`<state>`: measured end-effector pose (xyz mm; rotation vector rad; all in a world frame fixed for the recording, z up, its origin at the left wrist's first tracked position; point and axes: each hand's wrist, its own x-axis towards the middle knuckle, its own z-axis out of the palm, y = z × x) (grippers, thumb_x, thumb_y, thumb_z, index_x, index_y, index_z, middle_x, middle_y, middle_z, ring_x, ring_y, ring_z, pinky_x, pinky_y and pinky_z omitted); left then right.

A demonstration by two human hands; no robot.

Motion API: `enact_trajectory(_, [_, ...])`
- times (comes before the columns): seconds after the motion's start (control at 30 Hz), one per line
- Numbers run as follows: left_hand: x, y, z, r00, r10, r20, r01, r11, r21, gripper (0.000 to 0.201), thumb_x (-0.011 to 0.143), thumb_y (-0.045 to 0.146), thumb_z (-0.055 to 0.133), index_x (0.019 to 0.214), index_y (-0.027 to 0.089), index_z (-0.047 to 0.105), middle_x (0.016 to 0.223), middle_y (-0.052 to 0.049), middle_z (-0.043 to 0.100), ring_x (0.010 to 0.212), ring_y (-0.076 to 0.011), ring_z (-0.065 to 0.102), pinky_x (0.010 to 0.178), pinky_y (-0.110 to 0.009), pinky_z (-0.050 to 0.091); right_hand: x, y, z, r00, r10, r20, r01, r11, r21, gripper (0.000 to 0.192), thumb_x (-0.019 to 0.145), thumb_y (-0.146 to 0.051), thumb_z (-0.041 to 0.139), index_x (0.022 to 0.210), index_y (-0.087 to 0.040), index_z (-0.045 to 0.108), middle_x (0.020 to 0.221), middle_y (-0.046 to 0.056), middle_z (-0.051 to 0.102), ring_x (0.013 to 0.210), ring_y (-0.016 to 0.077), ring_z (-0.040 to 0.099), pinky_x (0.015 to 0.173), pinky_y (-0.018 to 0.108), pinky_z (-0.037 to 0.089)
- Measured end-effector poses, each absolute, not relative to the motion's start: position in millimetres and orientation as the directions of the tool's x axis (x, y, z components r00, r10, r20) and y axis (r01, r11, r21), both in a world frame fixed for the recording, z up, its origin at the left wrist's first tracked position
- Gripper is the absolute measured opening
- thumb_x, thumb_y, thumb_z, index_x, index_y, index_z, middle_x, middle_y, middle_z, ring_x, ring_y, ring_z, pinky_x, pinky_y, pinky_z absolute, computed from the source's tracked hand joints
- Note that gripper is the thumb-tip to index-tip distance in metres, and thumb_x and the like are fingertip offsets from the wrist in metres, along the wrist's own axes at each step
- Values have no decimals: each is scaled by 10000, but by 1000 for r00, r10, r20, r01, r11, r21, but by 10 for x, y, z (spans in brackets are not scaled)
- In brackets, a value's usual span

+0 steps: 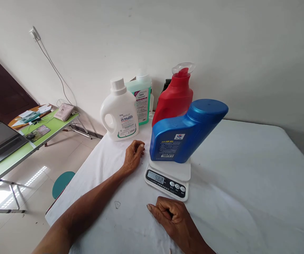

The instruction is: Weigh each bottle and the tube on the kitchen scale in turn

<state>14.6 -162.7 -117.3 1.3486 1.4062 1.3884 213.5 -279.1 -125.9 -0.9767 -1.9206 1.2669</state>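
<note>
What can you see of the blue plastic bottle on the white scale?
The glossy, opaque blue plastic bottle has a squarish body and a thick neck slanting rightward to a wide, ridged blue cap. Yellow and white print, a white logo patch and a barcode mark its near side. It stands upright on the white digital scale, in front of a red plastic bottle; whether they touch is hidden. Neither left hand nor right hand touches it.

Room is looking like home or small office, cannot tell which: laptop (pixel 2 143) is sitting on green desk (pixel 11 161), mouse (pixel 30 135) lying nearby, plug (pixel 34 33) hanging cord down plain wall (pixel 93 42), stool (pixel 62 183) standing on tiled floor (pixel 80 151).
</note>
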Motion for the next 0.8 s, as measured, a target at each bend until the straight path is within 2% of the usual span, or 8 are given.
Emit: enact_trajectory(0.8, [160, -1635, -1133, -156, 976, 154, 227, -116, 967, 206, 911, 388, 636, 936, 184, 631, 749, 7, 616, 637, -125, 560, 645, -278, 458, 2134, -2796, -1244, -519, 847, 115, 238, 272, -932, 516, 992, -373, 557, 675, -252, 167, 614, -63, 224, 555, 123, 229, 514, 295, 228])
